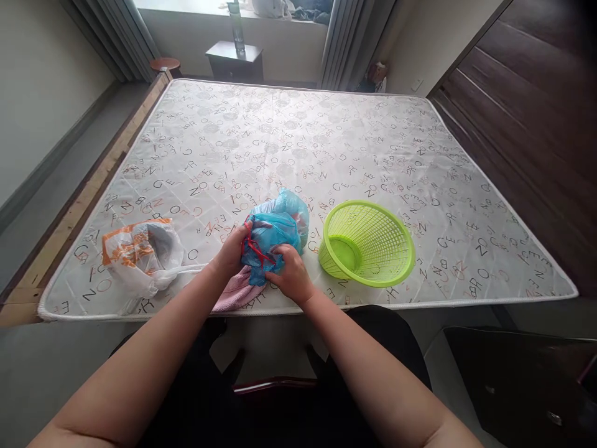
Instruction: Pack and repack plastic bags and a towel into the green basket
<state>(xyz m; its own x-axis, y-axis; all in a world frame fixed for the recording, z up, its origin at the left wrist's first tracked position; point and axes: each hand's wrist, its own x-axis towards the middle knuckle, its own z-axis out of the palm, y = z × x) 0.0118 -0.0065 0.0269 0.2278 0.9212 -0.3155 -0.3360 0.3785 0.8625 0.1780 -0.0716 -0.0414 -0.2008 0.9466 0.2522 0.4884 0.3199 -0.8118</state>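
Both my hands are on a blue plastic bag (275, 230) with a red drawstring, near the front edge of the mattress. My left hand (233, 249) is closed on its left side, by the red string. My right hand (291, 274) grips its lower right side, thumb underneath and fingers on top. Something bulky shows dimly through the thin plastic; I cannot tell what. Below the bag lies a pink cloth (239, 291), partly covered by the bag and my left forearm. To the right, a lime green plastic basket (390, 274) leans over with its opening tilted toward me.
A white and orange plastic bag (140, 252) sits at the left on the letter-printed mattress (298, 143). A wooden bed rail (107, 168) runs along the left side. Beyond the far edge stand a bedside cabinet (217, 59) with a glass vase (237, 31) and a round stool (165, 64).
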